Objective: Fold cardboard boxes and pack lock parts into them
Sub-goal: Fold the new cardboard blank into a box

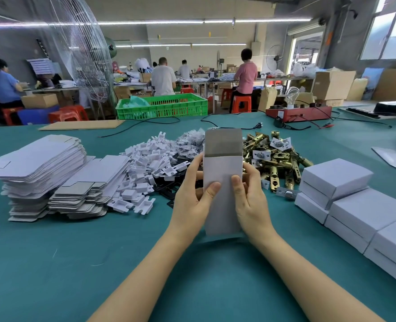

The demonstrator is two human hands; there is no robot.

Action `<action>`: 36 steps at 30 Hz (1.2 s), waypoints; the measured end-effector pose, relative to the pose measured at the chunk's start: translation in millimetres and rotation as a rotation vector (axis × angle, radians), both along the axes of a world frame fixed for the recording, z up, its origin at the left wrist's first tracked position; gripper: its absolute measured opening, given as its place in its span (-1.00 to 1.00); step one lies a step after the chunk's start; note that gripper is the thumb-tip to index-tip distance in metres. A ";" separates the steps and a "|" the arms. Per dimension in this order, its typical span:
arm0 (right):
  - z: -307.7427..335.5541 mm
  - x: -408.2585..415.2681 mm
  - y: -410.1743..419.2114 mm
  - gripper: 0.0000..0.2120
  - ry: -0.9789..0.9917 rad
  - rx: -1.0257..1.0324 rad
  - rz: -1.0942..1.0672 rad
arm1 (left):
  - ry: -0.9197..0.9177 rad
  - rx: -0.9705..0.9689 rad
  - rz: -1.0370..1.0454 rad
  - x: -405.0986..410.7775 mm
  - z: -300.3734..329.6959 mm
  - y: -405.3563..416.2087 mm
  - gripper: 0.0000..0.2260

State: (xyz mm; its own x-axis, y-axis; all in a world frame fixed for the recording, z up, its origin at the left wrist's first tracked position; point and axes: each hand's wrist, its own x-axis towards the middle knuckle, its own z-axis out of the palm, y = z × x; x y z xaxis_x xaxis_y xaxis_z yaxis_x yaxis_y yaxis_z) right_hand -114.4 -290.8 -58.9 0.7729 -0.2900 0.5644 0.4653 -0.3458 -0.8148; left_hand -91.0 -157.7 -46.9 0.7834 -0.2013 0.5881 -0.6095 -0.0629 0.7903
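While upright, smooth white cardboard box (222, 182) pinched by left hand (193, 201), right hand (250, 201).

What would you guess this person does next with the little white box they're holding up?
Probably reach for a brass lock part from the pile just behind. Both hands, left hand and right hand, grip the white box upright; its top flap stands open and nothing shows inside, so it looks ready to fill.

grey workshop walls (11, 45), ceiling strip lights (150, 22), bright windows (392, 31), red stools (240, 104)
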 end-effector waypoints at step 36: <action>11.6 -4.2 8.0 -0.75 -0.175 0.057 0.033 | 0.127 -0.031 -0.212 1.5 5.4 5.3 -0.72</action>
